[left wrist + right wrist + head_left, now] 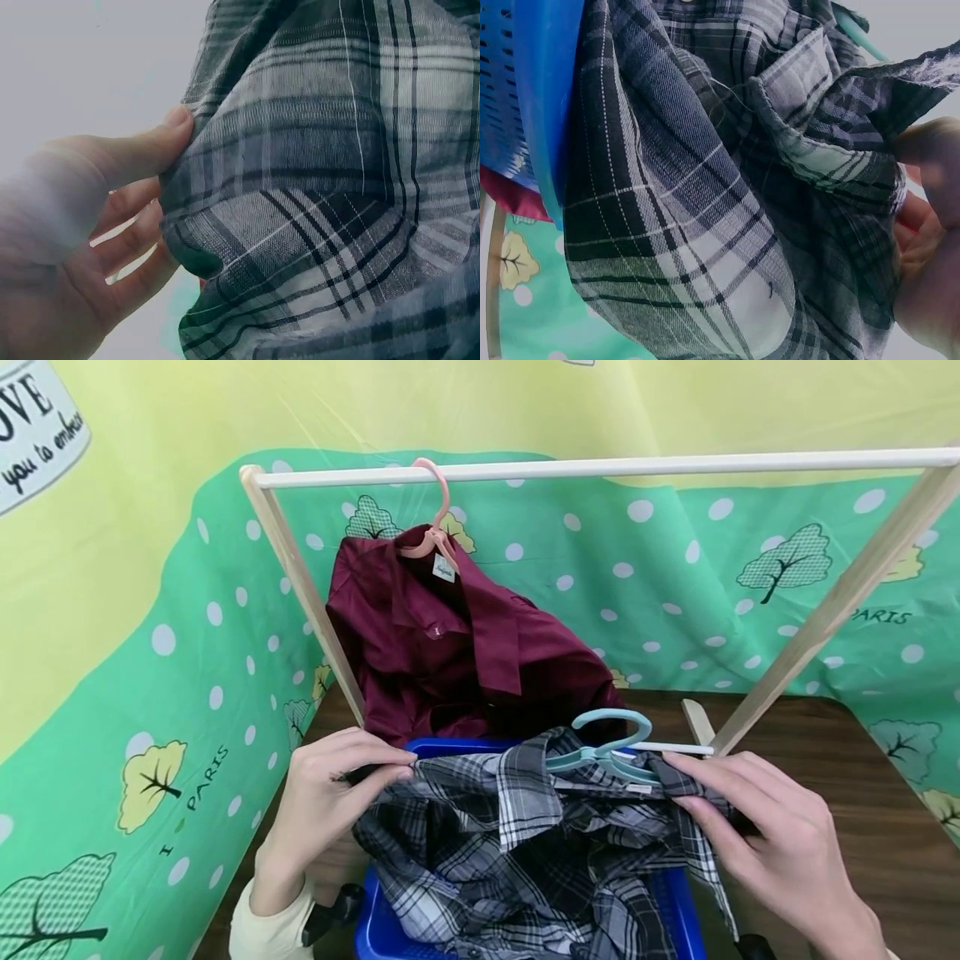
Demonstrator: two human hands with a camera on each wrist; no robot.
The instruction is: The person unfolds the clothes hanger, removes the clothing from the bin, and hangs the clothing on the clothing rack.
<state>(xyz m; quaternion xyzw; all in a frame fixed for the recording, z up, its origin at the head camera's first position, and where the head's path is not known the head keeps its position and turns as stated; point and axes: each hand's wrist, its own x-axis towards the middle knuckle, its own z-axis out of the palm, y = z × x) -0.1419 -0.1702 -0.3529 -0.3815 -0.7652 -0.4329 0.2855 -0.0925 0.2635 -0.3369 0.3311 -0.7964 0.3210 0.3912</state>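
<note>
A grey and black plaid shirt (525, 852) is spread over the blue basket (367, 910). Its left shoulder is pinched between the thumb and fingers of my left hand (322, 802); the left wrist view shows the thumb (176, 120) on the cloth's edge. My right hand (772, 827) grips the fabric at the other shoulder, beside the collar. A light blue hanger (611, 747) sits in the neck opening, its hook standing up above the collar. The hanger's arms are mostly hidden by the shirt. In the right wrist view, the plaid cloth (705, 210) hangs beside the basket wall (547, 97).
Behind the basket stands a wooden rack with a white rail (600, 468). A maroon shirt (420, 635) hangs from it on a pink hanger (438, 518), toward the left end. Patterned green and yellow cloth (202, 635) covers the walls around the dark wooden table (862, 877).
</note>
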